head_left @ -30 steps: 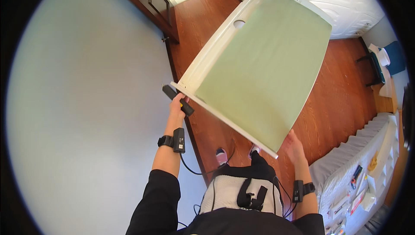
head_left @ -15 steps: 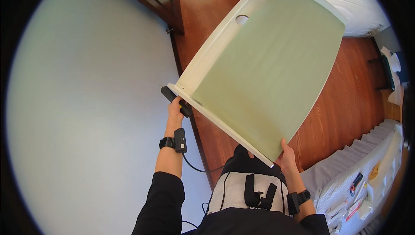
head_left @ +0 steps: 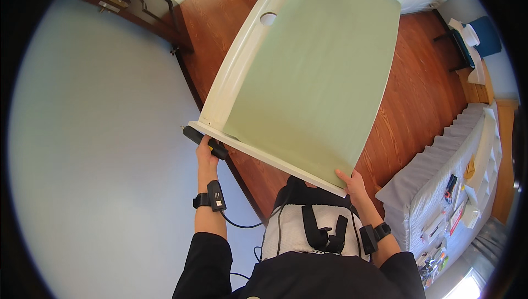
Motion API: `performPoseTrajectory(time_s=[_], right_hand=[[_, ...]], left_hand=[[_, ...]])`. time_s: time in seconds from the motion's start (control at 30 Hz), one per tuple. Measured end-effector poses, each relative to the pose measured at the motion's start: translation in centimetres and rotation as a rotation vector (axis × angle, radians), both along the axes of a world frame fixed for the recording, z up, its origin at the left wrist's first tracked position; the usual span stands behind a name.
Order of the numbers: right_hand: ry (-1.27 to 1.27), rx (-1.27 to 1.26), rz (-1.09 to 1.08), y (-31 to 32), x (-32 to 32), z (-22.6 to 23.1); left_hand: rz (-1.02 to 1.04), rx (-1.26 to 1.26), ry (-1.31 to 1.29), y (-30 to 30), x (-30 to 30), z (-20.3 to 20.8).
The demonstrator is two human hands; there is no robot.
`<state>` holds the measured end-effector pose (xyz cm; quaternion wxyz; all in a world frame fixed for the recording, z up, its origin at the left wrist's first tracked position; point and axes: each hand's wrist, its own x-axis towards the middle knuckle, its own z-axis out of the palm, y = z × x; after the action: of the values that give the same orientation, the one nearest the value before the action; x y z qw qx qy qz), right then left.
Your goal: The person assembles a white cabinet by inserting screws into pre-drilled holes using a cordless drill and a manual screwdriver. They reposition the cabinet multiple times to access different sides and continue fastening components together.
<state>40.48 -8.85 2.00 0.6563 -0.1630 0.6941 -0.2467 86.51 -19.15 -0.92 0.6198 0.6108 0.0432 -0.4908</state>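
A large white tabletop [head_left: 240, 59] with a pale green surface [head_left: 319, 73] and a round hole near its left edge stretches out in front of me, its near edge at my waist. My right hand [head_left: 353, 183] grips its near right corner, thumb on top of the green surface and the other fingers hidden underneath. At the near left corner, my left hand [head_left: 207, 153] is closed round a black stick-shaped electric screwdriver [head_left: 201, 138] with a thin tip pointing left. That hand is right under the tabletop's corner; whether it also bears its weight, I cannot tell.
A pale wall [head_left: 104, 134] runs along my left, with a dark brown door [head_left: 159, 10] beyond it. To the right stands a bed [head_left: 421, 205] with small tools and packets on it. Farther back is a dark chair [head_left: 459, 46] on the reddish wood floor [head_left: 418, 73].
The view has turned to the right, and the tabletop now points more straight ahead. Both hands keep their holds, the right thumb lying flatter on the green surface.
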Motion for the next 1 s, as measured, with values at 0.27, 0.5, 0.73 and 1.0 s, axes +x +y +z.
performPoseTrajectory(time_s=[0.27,0.5,0.73,1.0], right_hand=[[0.086,-0.141,0.011,0.0,0.8,0.1],[0.096,-0.239,0.116,0.0,-0.4,-4.6],[0.053,-0.287,0.213,-0.6,0.4,-6.7],[-0.298,-0.251,0.249,-1.3,0.5,-4.1]], left_hand=[[-0.064,0.031,-0.093,0.4,1.0,-0.3],[0.056,0.06,-0.377,1.3,-0.5,1.5],[-0.079,0.013,-0.58,2.1,-5.6,7.2],[-0.529,-0.061,-0.531,2.2,-18.8,12.2]])
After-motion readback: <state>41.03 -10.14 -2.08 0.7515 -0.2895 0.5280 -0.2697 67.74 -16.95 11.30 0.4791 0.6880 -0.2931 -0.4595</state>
